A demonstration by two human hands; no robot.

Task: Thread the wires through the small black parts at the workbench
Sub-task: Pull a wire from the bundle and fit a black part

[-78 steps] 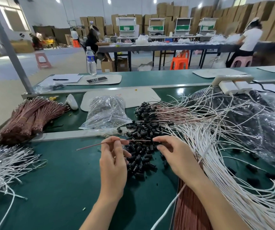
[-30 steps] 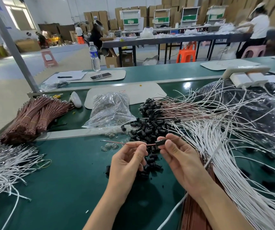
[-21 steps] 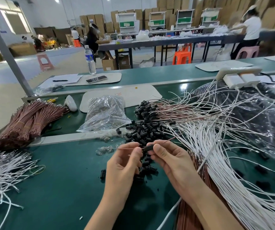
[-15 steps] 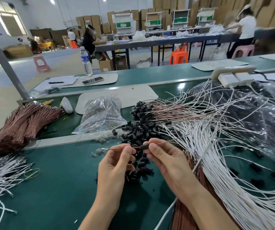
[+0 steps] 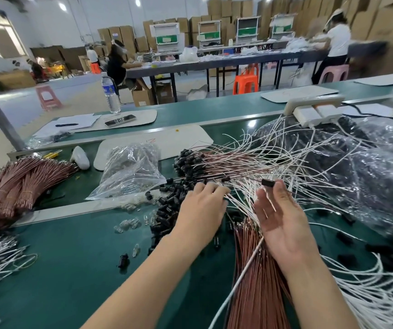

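A long dark table point(image 5: 226, 61) crosses the hall. Behind it, cardboard boxes point(image 5: 224, 10) stack high against the wall. By its legs stands an orange stool point(image 5: 245, 84). Far left of it is a bright window point(image 5: 1, 41), and before it pale floor point(image 5: 72, 98).

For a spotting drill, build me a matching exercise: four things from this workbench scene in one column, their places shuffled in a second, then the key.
Things
1. water bottle
2. small black part
3. orange stool
4. tied brown wire bundle

Places
A. on the floor
B. left end of the near bench
C. standing on the far bench, by the papers
D. at the fingertips of the right hand

Pairs: 1-C; 2-D; 3-A; 4-B.
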